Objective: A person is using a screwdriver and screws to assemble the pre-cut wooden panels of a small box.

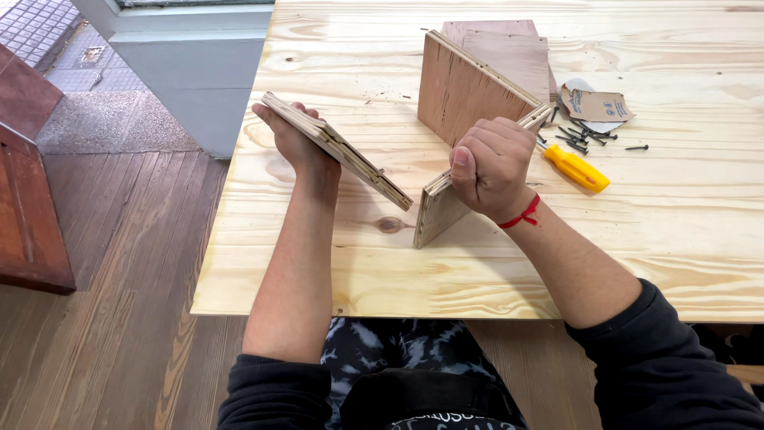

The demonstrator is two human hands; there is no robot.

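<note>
Clamped in a fist, the right hand (492,166) closes its grip over the top corner of a plywood assembly (469,119), where two panels meet at an angle. The left hand (296,137) holds a loose plywood panel (338,150) by its far end, fingers wrapped round the back and the thumb side pressed along the face, so that the board slants down toward the assembly with its lower end just short of it, low over the tabletop (318,263).

Judged from how things lie, the work is only partly done: two boards already stand joined as a corner, while the panel in the left hand is not yet attached to anything. No screw can be seen in the joint from this view, so how firmly it is fixed cannot be told.

The assembly stands near the middle of the tabletop, toward its far edge. Its panels are thin, reddish-brown plywood with pale layered edges, and one stands on its edge and leans. A further flat board (497,36) lies behind it.

Just beside the right hand, toward the right edge, a yellow-handled screwdriver (574,168) lies on the pine surface. Beyond it black screws (585,135) are scattered next to a torn brown paper packet (597,105). A red thread bracelet (521,215) circles the right wrist.
</note>
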